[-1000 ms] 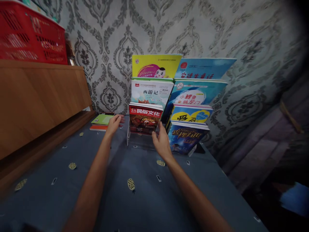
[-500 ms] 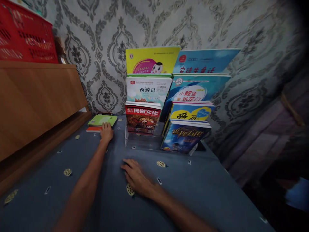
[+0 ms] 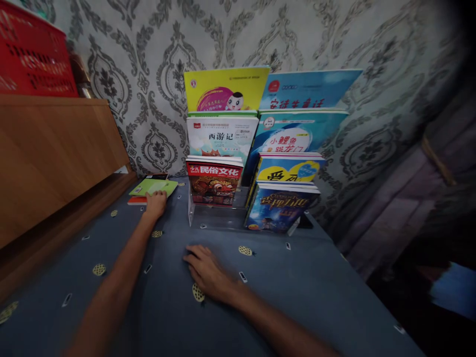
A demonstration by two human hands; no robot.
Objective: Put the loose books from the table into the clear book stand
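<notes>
My left hand [image 3: 156,204] is at the near edge of a green book [image 3: 163,187], its fingers curled over the cover and its thumb hidden. This book lies on top of a small flat pile, with an orange-edged book [image 3: 137,201] beneath it and a dark book [image 3: 158,176] showing behind. My right hand [image 3: 210,272] rests palm down on the dark blue tablecloth [image 3: 297,287], fingers loosely stretched and holding nothing. In front of it stands a clear acrylic rack [image 3: 219,217] with several upright books, among them a red-topped one [image 3: 213,184] and a dark blue one [image 3: 281,208].
A wooden cabinet [image 3: 55,153] stands along the left side, with a red plastic basket [image 3: 35,54] on top. Patterned wallpaper [image 3: 159,99] closes off the back. At the right, past the table edge, hangs a pale curtain-like cloth [image 3: 394,198].
The whole view has shifted slightly, so things sit a little farther left. My left hand stays at the green book, and my right hand keeps nearly the same place on the cloth.
</notes>
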